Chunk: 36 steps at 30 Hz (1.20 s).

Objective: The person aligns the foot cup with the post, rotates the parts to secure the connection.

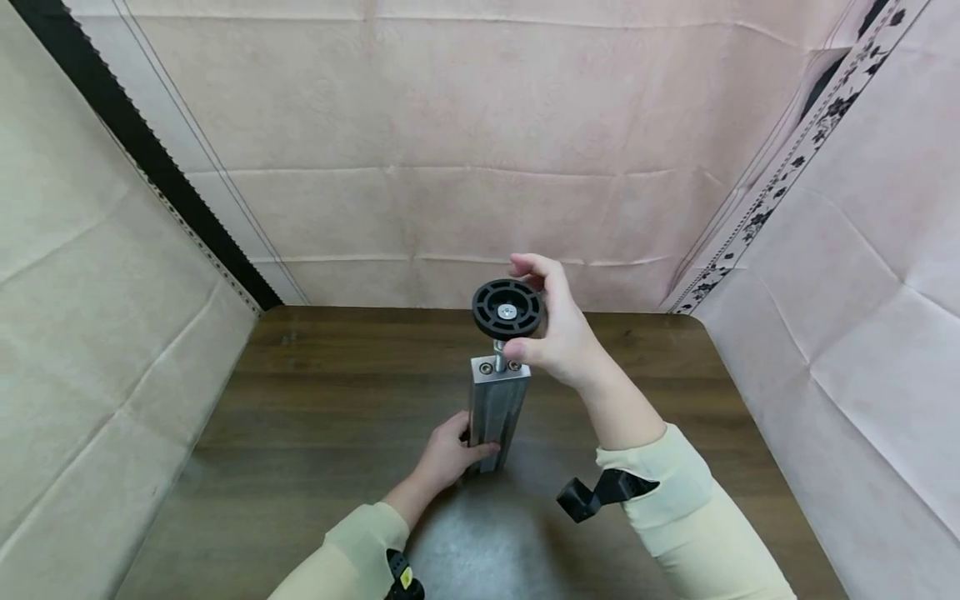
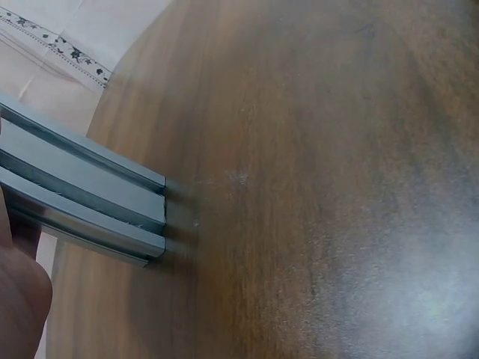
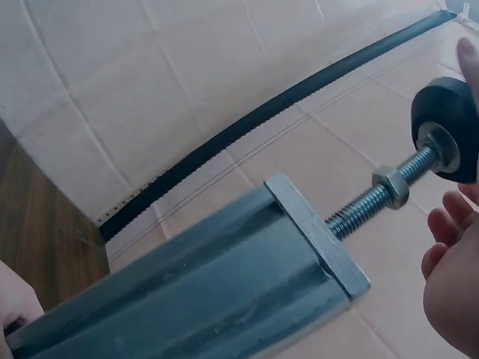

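Note:
A grey aluminium profile (image 1: 498, 417) stands upright on the wooden table, its end plate (image 1: 502, 370) facing up. My left hand (image 1: 450, 454) grips its lower part, thumb across the front. In the left wrist view, the profile's grooved lower end (image 2: 90, 179) meets the tabletop. A black round levelling foot (image 1: 495, 321) sits above the end plate on a threaded stud (image 3: 359, 213) carrying a hex nut (image 3: 391, 187). My right hand (image 1: 558, 329) curves round the foot's right side, thumb at the near edge and fingers at the far edge. The exact finger contact is partly hidden.
The brown wooden table (image 1: 337, 400) extends around the profile. Pale cloth (image 1: 450, 125) hangs behind it, with more cloth on both sides. A black strip (image 1: 150, 150) runs along the left cloth and a flower-patterned border (image 1: 780, 183) along the right.

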### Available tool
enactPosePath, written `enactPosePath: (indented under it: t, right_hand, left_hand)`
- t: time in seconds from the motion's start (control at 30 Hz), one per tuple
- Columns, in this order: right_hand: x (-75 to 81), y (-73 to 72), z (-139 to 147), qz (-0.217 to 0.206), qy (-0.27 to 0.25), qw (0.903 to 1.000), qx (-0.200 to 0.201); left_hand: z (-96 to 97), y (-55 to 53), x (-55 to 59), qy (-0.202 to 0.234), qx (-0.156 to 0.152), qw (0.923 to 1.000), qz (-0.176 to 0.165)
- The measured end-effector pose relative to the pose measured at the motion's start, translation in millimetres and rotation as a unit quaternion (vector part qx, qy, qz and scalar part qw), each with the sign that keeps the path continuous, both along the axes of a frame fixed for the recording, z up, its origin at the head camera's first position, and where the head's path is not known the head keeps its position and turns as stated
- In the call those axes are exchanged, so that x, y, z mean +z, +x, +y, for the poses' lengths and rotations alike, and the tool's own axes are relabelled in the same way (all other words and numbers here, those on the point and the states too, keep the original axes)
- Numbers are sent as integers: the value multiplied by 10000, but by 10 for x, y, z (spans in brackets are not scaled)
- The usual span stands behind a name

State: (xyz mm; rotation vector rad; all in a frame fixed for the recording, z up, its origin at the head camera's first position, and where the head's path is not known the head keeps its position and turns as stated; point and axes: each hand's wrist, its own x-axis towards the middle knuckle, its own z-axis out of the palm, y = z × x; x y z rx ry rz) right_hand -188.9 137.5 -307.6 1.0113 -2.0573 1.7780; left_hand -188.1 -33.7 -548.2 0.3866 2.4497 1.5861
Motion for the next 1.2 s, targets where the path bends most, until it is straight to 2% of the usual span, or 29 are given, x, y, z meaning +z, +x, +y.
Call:
enactPosePath:
  t: [0.1,0.27,0.43,0.53,0.63,0.77,0.83,0.97,1.1,1.2]
  right_hand:
    - [-33,-9,25,139,-286,9995,10]
    - [-160,-3,151,159,-495,9985,-154]
    - [-336,17,276,62,-431,9979,-490]
    - [-448,51,330,20,-461,9968,-659]
    - [-548,89,360,49,-552,9960,-702]
    - [-666,141,359,196,-779,9949,-613]
    - [-726,176,336,298,-882,9931,-707]
    - [-853,276,245,432,-735,9859,-1443]
    - [-969,389,114,348,-486,9720,-2273]
    - [-1034,455,1,223,-465,9625,-2664]
  left_hand:
    - [1,23,-13,-35,53,9999,-78]
    - [-11,75,14,-55,80,9999,41]
    - [-43,93,95,49,233,9989,395]
    - [-62,92,136,-43,407,9961,784]
    - [-80,81,164,-144,648,9893,1297]
    - [-98,62,184,-365,1011,9757,1908]
    - [-104,53,188,-501,1141,9683,2165]
    - [-116,37,184,-646,1409,9567,2463]
    - [-131,36,186,-597,1682,9476,2648]
    - [-144,36,191,-487,1825,9406,2823]
